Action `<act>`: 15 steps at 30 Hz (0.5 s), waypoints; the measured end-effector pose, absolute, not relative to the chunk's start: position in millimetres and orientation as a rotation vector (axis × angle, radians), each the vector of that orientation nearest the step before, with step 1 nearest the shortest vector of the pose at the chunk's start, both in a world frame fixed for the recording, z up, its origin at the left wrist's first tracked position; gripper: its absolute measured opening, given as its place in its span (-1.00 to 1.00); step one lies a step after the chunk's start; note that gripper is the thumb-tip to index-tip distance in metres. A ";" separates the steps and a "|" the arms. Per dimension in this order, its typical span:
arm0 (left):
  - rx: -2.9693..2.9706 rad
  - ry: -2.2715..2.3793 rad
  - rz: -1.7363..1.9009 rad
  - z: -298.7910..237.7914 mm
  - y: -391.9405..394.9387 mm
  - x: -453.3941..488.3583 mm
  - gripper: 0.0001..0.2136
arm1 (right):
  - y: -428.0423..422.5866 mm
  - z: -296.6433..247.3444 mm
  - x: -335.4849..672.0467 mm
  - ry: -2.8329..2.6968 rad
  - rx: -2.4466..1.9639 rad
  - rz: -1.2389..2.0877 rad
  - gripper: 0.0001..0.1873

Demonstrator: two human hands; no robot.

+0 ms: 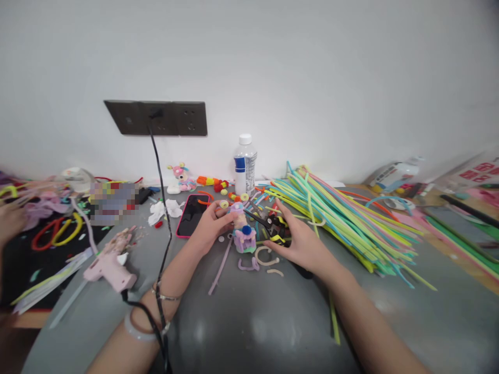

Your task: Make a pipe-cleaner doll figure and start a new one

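Note:
My left hand (212, 224) is closed round a small pipe-cleaner figure (244, 228), pastel purple and pink with a blue pompom, standing on the grey table (249, 322). My right hand (302, 240) lies over black pliers with yellow-trimmed handles (273, 226), fingers curled on the handles, the tip pointing at the figure. Short curved pipe-cleaner offcuts (265, 257) lie just in front of the figure. A lilac pipe-cleaner strand (220, 267) runs down from it.
A big heap of coloured pipe cleaners (351, 218) fills the right. A phone (192, 214), a white bottle (245, 163) and a small toy (181, 178) lie behind. A pink glue gun (111, 265) with black cord (161, 249) sits left. Another person's hand (10, 221) is at far left.

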State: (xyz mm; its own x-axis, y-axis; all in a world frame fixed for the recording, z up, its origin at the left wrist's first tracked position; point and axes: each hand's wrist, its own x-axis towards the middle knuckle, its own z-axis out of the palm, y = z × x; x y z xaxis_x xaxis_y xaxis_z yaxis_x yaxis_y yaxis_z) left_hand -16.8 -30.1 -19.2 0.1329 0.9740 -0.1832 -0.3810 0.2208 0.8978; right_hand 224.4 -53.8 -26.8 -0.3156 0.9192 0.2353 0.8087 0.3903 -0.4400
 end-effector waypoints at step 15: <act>0.808 0.937 1.150 -18.5 -29.7 -16.3 -0.54 | -53.8 -25.3 224.0 -2.211 -1.466 0.328 0.08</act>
State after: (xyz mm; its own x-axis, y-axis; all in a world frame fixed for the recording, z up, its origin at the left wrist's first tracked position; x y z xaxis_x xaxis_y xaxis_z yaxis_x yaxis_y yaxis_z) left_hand -16.3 -29.7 -18.5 0.1380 0.9727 -0.1866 -0.3794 0.2259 0.8972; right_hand 224.0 -53.8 -25.3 -0.3228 0.9139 0.2462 0.8029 0.4021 -0.4401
